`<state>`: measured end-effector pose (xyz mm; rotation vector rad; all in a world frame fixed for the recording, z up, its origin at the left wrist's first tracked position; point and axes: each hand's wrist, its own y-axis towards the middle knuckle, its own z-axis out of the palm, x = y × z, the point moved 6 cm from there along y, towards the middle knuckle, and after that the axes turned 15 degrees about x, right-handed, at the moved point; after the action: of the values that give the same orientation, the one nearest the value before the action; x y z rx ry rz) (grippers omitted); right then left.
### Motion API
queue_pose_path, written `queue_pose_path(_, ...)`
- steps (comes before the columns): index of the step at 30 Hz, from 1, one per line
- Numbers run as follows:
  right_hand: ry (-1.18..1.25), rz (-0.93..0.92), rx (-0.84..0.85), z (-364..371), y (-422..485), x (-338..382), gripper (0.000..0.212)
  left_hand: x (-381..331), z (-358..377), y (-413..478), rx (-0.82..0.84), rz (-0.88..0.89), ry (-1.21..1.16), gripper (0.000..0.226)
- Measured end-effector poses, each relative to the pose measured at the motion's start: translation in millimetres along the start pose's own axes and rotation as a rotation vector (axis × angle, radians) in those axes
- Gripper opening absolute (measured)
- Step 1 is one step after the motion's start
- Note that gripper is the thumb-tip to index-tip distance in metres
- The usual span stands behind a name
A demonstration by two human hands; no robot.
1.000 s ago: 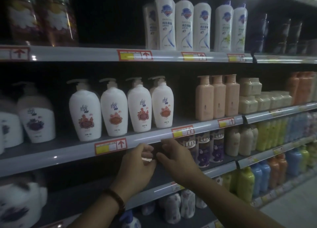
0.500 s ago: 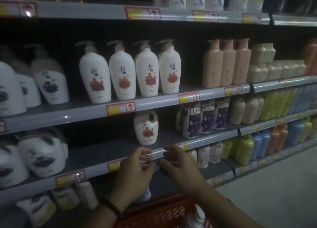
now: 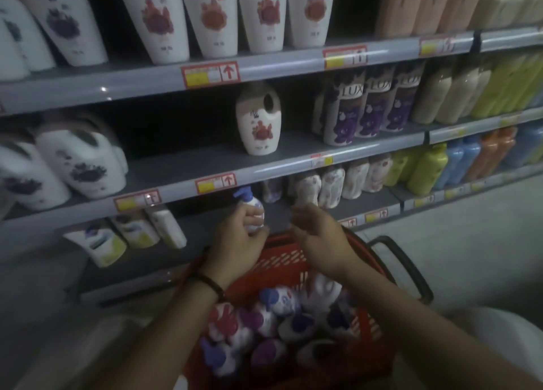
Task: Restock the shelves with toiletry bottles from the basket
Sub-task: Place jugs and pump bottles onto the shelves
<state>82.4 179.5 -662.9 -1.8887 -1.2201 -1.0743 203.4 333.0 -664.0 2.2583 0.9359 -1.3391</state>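
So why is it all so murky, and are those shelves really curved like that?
Head view: dim light, deep shadow behind the stock; glare spots on the upper shelf edge; white bottles at far left smeared by blur, LUX bottles legible; the wide-angle lens likely bows the shelves; the pump bottle in the left hand looks soft.

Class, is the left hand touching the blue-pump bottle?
Touching. The head view shows the left hand curled round the bottle, above the basket.

Left hand [image 3: 238,240] curled, right hand [image 3: 318,238] loose
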Motion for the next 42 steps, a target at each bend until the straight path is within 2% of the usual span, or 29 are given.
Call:
queue_pose_path(5,0.001,0.058,0.019,15,-3,-26,0.04,19,11,-7,0.025,-0.047,0.025,0.022)
queue_pose_path(14,-0.059,0.106,0.051,27,-11,-56,0.034,37,24,-22,0.115,-0.124,0.159,0.024)
queue_pose_path(19,-0.075,0.158,0.104,28,-15,-74,0.043,46,23,-27,0.129,-0.153,0.181,0.025)
queue_pose_path(26,0.013,0.25,0.028,1,-21,-98,0.038,50,34,-26,0.166,-0.148,0.194,0.025)
queue_pose_path(30,0.008,0.31,-0.039,-15,-28,-109,0.038,47,54,-20,0.213,-0.123,0.203,0.024)
queue_pose_path(35,-0.111,0.411,-0.059,-24,-36,-129,0.043,42,89,-3,0.273,-0.139,0.174,0.026)
queue_pose_path(39,-0.065,0.533,-0.044,-23,-46,-147,0.04,46,131,11,0.332,-0.207,0.07,0.027)
queue_pose_path(42,0.002,0.605,-0.045,-22,-51,-159,0.043,52,171,18,0.417,-0.242,0.051,0.015)
